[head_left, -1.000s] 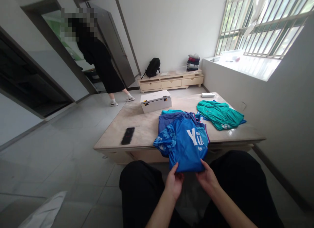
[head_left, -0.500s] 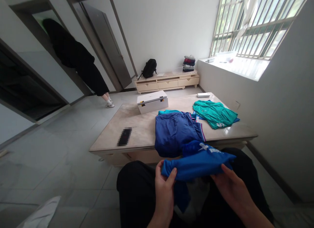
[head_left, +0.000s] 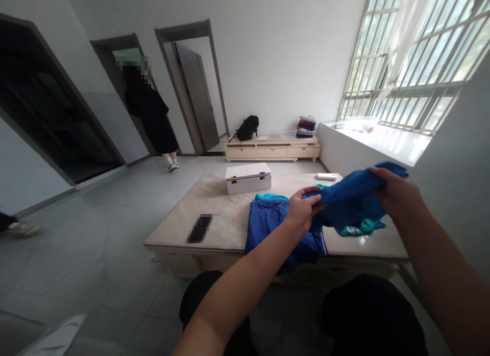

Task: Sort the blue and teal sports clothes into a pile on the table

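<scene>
A bright blue shirt (head_left: 350, 195) hangs stretched between my two hands, lifted above the right part of the table. My left hand (head_left: 302, 208) pinches its near-left end, thumb on top. At the far-right end, my right hand (head_left: 400, 192) grips the fabric, its fingers partly hidden. Below the held cloth lies a green garment (head_left: 358, 229), mostly covered from view, with a bit of blue at its edge. Left of that is a folded dark blue garment (head_left: 264, 220) with striped trim, over a teal one (head_left: 271, 196); my left forearm crosses in front of it.
The table (head_left: 172, 218) also bears a white box (head_left: 248, 180), a blurred black object (head_left: 199, 228) and a small white item (head_left: 326, 176). Behind, a low cabinet (head_left: 271, 152) holds a backpack (head_left: 248, 127) and stacked clothes (head_left: 305, 126). A person in black (head_left: 153, 116) stands by a doorway.
Both hands have carried the blue shirt up from my lap, forward and right, over the green garment. My view has tilted and shifted. A shoe now shows at the left edge.
</scene>
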The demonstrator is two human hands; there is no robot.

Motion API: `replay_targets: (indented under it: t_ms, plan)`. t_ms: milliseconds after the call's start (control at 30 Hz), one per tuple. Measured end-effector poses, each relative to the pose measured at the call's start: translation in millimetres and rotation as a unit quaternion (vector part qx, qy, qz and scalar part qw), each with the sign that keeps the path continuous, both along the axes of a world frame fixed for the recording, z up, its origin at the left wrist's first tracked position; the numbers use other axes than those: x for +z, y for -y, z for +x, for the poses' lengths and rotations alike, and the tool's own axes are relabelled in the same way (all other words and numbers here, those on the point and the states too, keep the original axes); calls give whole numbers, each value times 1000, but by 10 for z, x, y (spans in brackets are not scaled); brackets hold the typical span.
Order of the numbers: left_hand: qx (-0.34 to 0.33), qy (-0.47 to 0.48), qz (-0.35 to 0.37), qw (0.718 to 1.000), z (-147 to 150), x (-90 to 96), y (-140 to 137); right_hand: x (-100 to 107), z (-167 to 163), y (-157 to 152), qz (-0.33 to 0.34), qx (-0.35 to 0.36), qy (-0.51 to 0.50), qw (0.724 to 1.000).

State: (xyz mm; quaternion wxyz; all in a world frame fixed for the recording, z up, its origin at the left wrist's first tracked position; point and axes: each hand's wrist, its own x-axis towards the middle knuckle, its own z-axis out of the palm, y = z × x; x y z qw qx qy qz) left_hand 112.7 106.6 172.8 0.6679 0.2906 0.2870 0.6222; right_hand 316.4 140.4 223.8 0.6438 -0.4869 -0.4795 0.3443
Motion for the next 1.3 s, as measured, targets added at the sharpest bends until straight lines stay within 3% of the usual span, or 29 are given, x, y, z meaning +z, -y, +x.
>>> replay_targets:
  t_ms: [67,133,200,233,333,433,500,567,633,667,767,833,900,967,1033,1167,1300]
  plan:
    - [7,73,-11,997,35,11,-189,472,-239,-349,-19,-18,118,993]
    - [17,145,-23,989,13,-81,-263,776,-621,-635,-17,27,185,982]
    - [29,213,-37,976,-19,-294,-229,811,-1078,-851,-5,94,279,956]
    - [33,243,-48,968,-21,-448,-179,715,-1313,-921,0,131,342,930]
    - [27,296,-97,950,90,-1080,68,39,-1938,-911,18,253,528,810]
    - [-27,243,-152,958,306,-1829,423,-918,-2293,-560,10,338,559,757]
    - [-118,132,-181,967,376,-2248,699,-1490,-2339,-243,5,388,565,728]
    - [-207,-35,-185,960,301,-2499,965,-1911,-2251,20,-2,418,567,710]
    - [-240,-208,-136,939,69,-2544,1160,-2183,-2062,165,-2,425,558,713]
    - [-226,-283,-95,927,-92,-2498,1211,-2280,-1940,190,1,420,550,722]
    - [-99,-463,34,880,-652,-2217,1138,-2519,-1525,135,16,370,541,755]
    - [-27,-591,78,802,-1007,-2052,944,-2680,-1271,61,26,319,564,761]
    - [-7,-714,76,696,-1296,-2000,726,-2832,-1092,5,34,276,590,758]
    - [-14,-800,53,598,-1495,-2068,556,-2945,-1007,-19,41,249,600,759]
    - [-17,-842,41,538,-1597,-2209,466,-3003,-998,-18,47,235,594,768]
    - [-7,-863,42,503,-1605,-2476,460,-3012,-1050,14,39,229,543,807]
    - [-6,-877,55,478,-1607,-2585,490,-3017,-1059,3,-58,192,401,894]
